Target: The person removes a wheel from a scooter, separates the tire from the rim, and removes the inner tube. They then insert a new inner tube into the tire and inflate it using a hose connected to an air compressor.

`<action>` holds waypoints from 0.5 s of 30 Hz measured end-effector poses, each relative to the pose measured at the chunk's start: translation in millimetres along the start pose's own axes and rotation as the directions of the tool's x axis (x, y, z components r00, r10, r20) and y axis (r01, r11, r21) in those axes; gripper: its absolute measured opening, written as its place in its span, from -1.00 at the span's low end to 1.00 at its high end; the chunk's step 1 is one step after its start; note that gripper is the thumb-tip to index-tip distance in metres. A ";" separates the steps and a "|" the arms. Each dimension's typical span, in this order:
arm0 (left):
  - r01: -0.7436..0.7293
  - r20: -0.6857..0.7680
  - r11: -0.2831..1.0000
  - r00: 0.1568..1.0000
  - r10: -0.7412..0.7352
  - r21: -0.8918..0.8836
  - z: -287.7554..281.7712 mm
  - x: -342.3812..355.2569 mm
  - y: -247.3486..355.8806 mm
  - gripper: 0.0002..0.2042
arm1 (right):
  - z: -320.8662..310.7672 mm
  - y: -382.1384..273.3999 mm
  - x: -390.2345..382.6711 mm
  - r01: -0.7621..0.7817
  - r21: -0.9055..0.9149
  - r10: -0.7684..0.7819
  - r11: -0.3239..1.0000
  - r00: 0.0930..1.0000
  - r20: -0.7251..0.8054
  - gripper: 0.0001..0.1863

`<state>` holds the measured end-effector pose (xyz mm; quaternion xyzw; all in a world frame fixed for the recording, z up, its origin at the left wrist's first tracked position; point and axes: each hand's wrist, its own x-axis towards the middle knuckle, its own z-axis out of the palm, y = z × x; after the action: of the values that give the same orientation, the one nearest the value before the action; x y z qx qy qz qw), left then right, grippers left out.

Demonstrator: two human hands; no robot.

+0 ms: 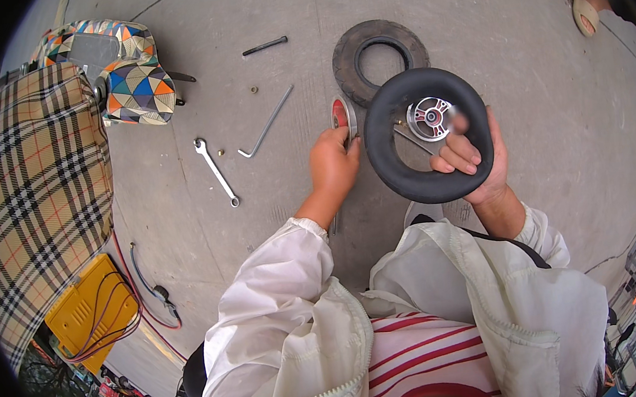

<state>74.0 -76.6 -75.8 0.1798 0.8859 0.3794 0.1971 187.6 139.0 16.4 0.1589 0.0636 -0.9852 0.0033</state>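
Observation:
My right hand (477,162) grips a smooth black inner tube (387,141) by its right side, thumb outside and fingers curled through the ring. Between the thumb and fingers of my left hand (334,164) is a red and silver wheel rim half (343,116), held on edge left of the tube. Through the tube's opening a second red and silver rim half (431,118) shows, close to my right fingertips; whether they touch it I cannot tell. A thin metal rod (411,140) is partly visible there too. Beyond the tube, a worn black tire (346,56) lies flat on the concrete.
On the left lie a combination wrench (216,173), a hex key (267,121), a dark bolt (265,46) and small nuts (253,90). Plaid cloth (43,165), a patterned seat cover (139,82) and a yellow box (93,311) with hoses line the left side. Another person's sandalled foot (585,13) is far right.

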 end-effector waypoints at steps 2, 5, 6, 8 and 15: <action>-0.097 -0.012 0.983 0.995 0.100 0.155 -1.1 -3.2 2.1 -0.87 | 1.9 -0.5 -0.6 0.025 -0.028 -0.026 0.999 0.999 -0.037 -0.44; -0.144 0.003 0.944 0.989 0.150 0.295 -1.2 -6.6 2.7 -0.90 | 2.4 -0.5 -0.8 0.028 -0.037 -0.030 0.999 0.999 -0.045 -0.44; -0.156 0.007 0.931 0.987 0.163 0.330 -0.5 -8.1 1.6 -0.91 | 2.8 -0.4 -0.6 0.025 -0.034 -0.027 0.999 0.999 -0.041 -0.44; -0.187 0.016 0.896 0.980 0.197 0.403 1.5 -9.6 -2.6 -0.94 | 3.2 -0.3 -0.1 0.019 -0.029 -0.020 0.999 0.999 -0.035 -0.44; -0.332 0.081 0.724 0.930 0.359 0.605 4.5 -11.6 -29.6 -0.97 | 1.4 -0.5 -0.1 0.017 -0.052 -0.019 0.998 0.999 -0.041 -0.43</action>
<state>81.1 -98.5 -98.2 0.3873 0.9150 0.1077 0.0357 187.3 139.3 17.9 0.1788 0.0907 -0.9797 -0.0027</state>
